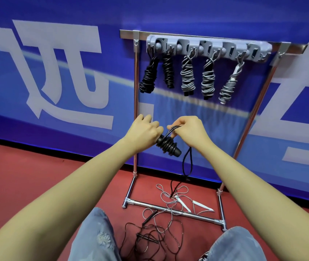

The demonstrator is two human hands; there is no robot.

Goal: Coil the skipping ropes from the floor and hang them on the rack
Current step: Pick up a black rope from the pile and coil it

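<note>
My left hand grips the handle end of a black skipping rope bundle, cord wound round its handles. My right hand pinches the rope's loose strands just above the bundle; a black loop hangs down from it toward the floor. Ahead stands a chrome rack with a grey hook bar holding several coiled ropes, two black and three grey. On the floor lie a tangled grey rope with white handles and a loose black rope.
The rack's base bar crosses the red floor over the loose ropes. A blue banner wall with white lettering stands right behind the rack. My knees in jeans are at the bottom.
</note>
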